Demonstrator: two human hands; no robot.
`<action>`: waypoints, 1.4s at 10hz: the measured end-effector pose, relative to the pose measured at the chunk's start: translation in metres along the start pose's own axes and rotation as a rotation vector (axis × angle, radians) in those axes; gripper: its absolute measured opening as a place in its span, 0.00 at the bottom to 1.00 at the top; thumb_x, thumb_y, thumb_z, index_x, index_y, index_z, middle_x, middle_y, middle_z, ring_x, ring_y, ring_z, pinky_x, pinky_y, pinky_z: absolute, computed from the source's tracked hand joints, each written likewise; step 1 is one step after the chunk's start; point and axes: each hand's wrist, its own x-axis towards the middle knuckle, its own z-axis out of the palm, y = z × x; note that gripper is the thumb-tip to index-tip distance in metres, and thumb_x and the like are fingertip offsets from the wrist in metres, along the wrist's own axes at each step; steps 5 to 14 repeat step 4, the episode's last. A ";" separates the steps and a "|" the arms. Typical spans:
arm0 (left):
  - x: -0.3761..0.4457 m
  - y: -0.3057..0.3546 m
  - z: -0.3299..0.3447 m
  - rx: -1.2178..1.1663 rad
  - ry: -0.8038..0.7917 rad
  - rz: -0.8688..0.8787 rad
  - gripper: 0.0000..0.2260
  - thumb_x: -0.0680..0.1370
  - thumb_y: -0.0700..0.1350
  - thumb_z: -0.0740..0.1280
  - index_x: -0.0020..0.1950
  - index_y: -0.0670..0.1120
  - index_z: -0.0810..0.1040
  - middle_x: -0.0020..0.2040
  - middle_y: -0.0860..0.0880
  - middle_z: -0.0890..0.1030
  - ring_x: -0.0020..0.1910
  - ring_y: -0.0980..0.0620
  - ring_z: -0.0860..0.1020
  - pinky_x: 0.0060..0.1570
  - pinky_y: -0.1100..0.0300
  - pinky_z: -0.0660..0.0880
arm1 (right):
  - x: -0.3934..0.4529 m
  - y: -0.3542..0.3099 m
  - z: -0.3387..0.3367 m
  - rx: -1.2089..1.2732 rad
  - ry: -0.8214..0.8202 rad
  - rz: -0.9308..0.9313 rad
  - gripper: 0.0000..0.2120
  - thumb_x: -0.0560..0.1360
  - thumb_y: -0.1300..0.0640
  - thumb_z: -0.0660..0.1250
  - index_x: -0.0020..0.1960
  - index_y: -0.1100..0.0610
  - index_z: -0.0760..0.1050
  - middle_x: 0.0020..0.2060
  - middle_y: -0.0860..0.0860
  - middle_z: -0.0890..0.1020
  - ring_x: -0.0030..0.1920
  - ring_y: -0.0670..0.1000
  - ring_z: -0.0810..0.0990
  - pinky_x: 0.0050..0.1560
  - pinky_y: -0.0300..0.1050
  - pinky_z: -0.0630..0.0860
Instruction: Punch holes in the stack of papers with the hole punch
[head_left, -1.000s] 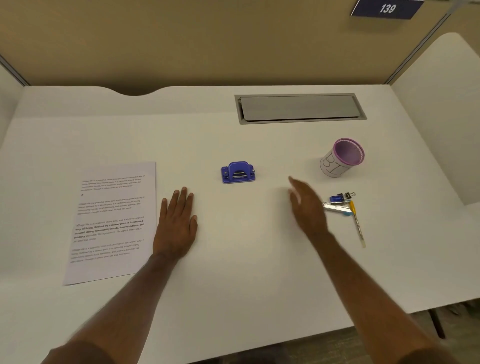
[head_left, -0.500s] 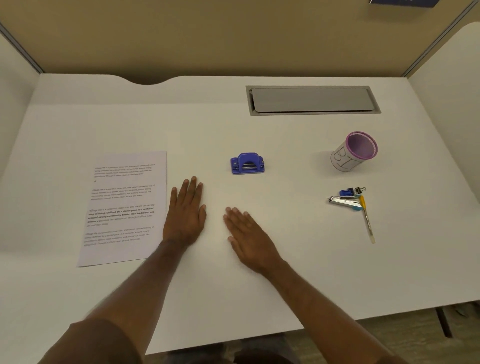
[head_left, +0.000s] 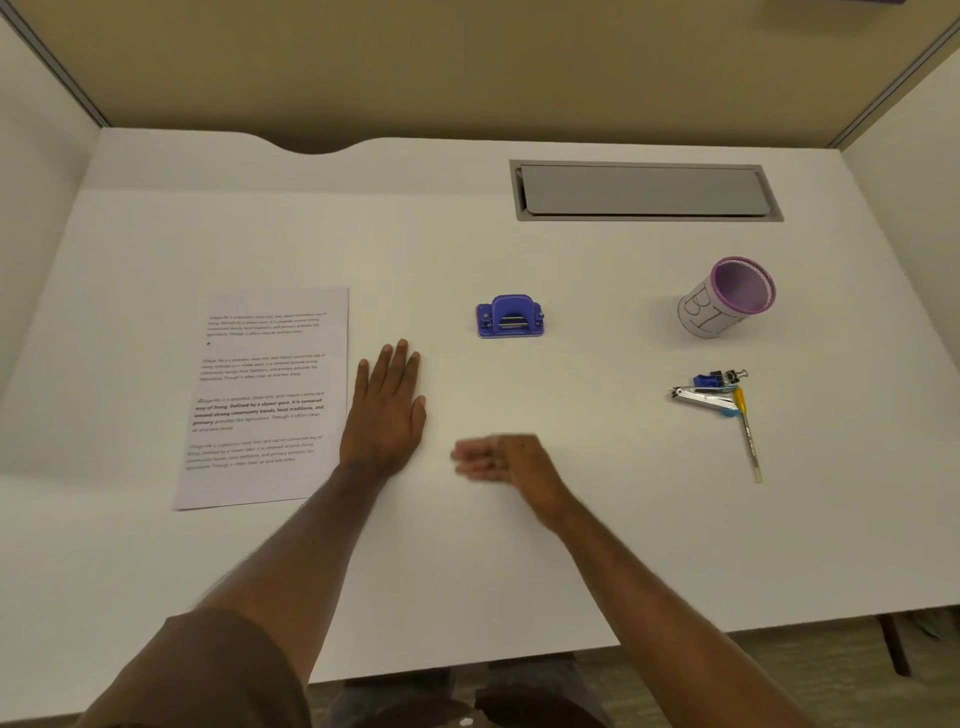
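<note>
The left hand (head_left: 387, 410) lies flat on the bench (head_left: 519, 571), palm down, fingers straight and together, its grip open and holding nothing; it rests just beside the right edge of the papers (head_left: 265, 397) without touching them. The right hand (head_left: 506, 460) is blurred, fingers pointing left and loosely extended, with nothing in its grip; whether it touches the bench cannot be told. The hole punch (head_left: 510, 317) sits untouched farther back, apart from both hands. A cup (head_left: 724, 299) stands to the right, with clips (head_left: 717, 380) and a pen (head_left: 748, 434) nearer.
</note>
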 end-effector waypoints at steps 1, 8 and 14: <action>0.000 -0.001 0.001 -0.001 -0.005 0.002 0.29 0.81 0.51 0.45 0.82 0.42 0.54 0.83 0.44 0.51 0.82 0.44 0.50 0.80 0.42 0.48 | 0.026 -0.027 -0.014 0.144 0.268 -0.085 0.20 0.83 0.61 0.50 0.62 0.67 0.77 0.55 0.67 0.82 0.55 0.61 0.83 0.56 0.47 0.80; -0.001 -0.001 0.000 -0.027 0.022 0.006 0.29 0.81 0.50 0.47 0.81 0.41 0.57 0.82 0.43 0.54 0.82 0.43 0.52 0.79 0.40 0.51 | 0.003 -0.005 -0.029 -0.533 0.560 -0.388 0.12 0.81 0.59 0.62 0.58 0.54 0.82 0.52 0.46 0.85 0.56 0.42 0.82 0.61 0.45 0.77; -0.001 -0.001 0.000 -0.027 0.022 0.006 0.29 0.81 0.50 0.47 0.81 0.41 0.57 0.82 0.43 0.54 0.82 0.43 0.52 0.79 0.40 0.51 | 0.003 -0.005 -0.029 -0.533 0.560 -0.388 0.12 0.81 0.59 0.62 0.58 0.54 0.82 0.52 0.46 0.85 0.56 0.42 0.82 0.61 0.45 0.77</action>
